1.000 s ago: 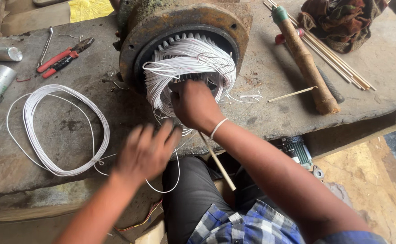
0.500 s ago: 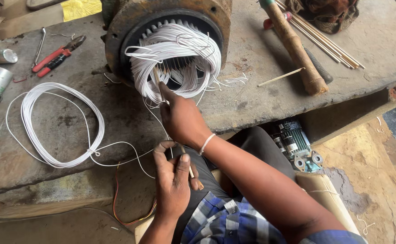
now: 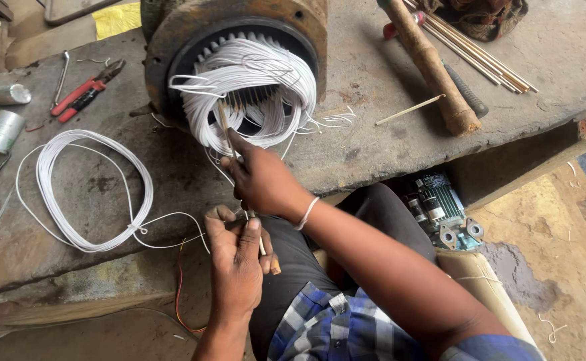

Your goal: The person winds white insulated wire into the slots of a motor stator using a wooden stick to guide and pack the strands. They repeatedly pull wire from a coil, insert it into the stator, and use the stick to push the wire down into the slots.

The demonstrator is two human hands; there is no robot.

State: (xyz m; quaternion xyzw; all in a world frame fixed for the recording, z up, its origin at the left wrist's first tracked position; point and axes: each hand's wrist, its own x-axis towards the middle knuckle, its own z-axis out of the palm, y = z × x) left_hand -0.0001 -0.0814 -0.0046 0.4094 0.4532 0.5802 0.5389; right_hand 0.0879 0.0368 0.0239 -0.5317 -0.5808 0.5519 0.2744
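Guiding thin white wire into the rusty round motor stator [image 3: 172, 40] with a thin wooden stick [image 3: 224, 124].

Nearest, left hand [image 3: 238, 257] pinching the stick's lower end; right hand [image 3: 263, 180] closed round the stick, pressing toward the white wire winding [image 3: 246, 90]. Better to push gently, keeping strands untangled; loose white wire coil [image 3: 92, 190] lying apart at left.

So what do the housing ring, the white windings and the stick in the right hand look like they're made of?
Housing ring: looks like cast iron or steel, with a brown, rusty, pitted surface.
White windings: wire in smooth white insulation, likely plastic; the core is not visible.
Stick held by the right hand: thin, pale tan and matte, probably bamboo or wood.
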